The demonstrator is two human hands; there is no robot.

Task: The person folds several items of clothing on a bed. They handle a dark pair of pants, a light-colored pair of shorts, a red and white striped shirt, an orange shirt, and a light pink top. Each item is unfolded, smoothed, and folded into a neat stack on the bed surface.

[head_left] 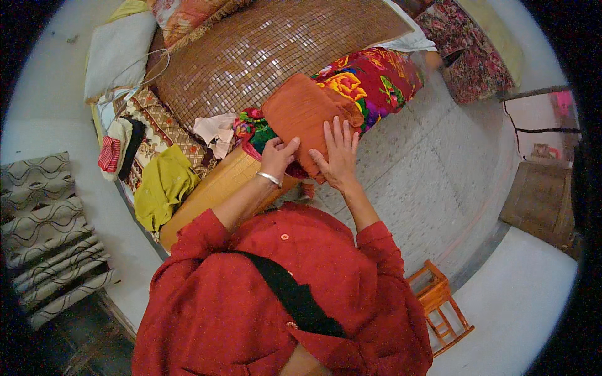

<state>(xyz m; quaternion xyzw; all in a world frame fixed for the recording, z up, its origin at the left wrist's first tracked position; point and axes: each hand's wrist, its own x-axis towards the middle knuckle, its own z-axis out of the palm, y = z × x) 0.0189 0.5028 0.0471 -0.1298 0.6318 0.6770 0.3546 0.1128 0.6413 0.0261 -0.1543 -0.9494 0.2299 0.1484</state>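
A folded orange-brown cloth [300,108] lies on top of a bright red, flower-patterned textile [384,80] at the edge of the bed. With fingers curled, my left hand [279,158] grips the cloth's near left edge; a silver bangle circles that wrist. My right hand [339,156] rests flat on the cloth's near right part, fingers stretched and slightly spread. Just left of the cloth, more of the flowered textile shows beside a pale pink cloth piece [215,134].
A brown tiled mat [251,59] covers the bed. Along its left lie a yellow-green garment [164,188] and a red-striped cloth [110,154]. Grey floor [420,150] extends right, with a wooden chair [439,304] at lower right and a brown cabinet [538,199] beyond.
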